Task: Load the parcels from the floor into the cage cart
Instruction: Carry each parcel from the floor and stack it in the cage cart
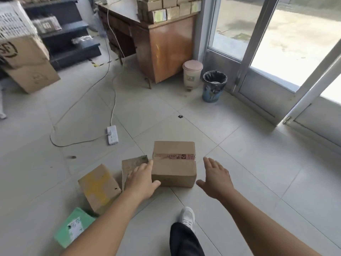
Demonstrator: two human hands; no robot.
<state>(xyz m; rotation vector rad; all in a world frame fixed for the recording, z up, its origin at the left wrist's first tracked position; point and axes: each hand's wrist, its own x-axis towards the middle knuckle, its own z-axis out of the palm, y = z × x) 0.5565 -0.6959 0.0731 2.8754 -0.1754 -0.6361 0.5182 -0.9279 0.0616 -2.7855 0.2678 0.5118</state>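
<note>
A brown cardboard parcel (174,163) with red printed tape across its top sits on the tiled floor in front of me. My left hand (141,179) is open and touches its left side, thumb at the lower front corner. My right hand (215,177) is open, fingers spread, a little to the right of the parcel and apart from it. Left of it lie a small flat brown parcel (132,164), partly under my left hand, a yellow-taped box (99,187) and a green mailer bag (73,228). No cage cart is in view.
A white power strip (112,134) and its cables lie on the floor ahead left. A wooden desk (166,47) stacked with small boxes stands behind, with a pink-lidded bin (191,74) and a black-lined bin (214,85). Glass doors (267,52) are at right, large cartons (27,65) at left.
</note>
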